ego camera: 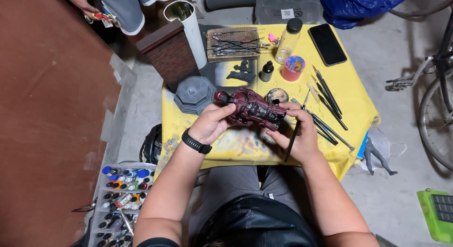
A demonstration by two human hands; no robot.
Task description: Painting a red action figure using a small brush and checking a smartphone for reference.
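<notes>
My left hand (213, 122), with a black band on its wrist, grips a dark red painted figure (251, 108) held lying sideways over a small table with a yellow cover (351, 94). My right hand (297, 131) supports the figure's other end and also holds a thin black brush (293, 138) that points down toward me. A grey figure base (194, 94) sits just left of the figure.
On the table lie several brushes (325, 105), a clear bottle (288, 39), a small black dropper bottle (267, 71), a pink cup (293, 68), a black phone (327, 44) and a tool block (232, 43). A paint bottle tray (118, 200) sits lower left. Another person (118, 6) stands at top left. A bicycle wheel (436, 119) is at right.
</notes>
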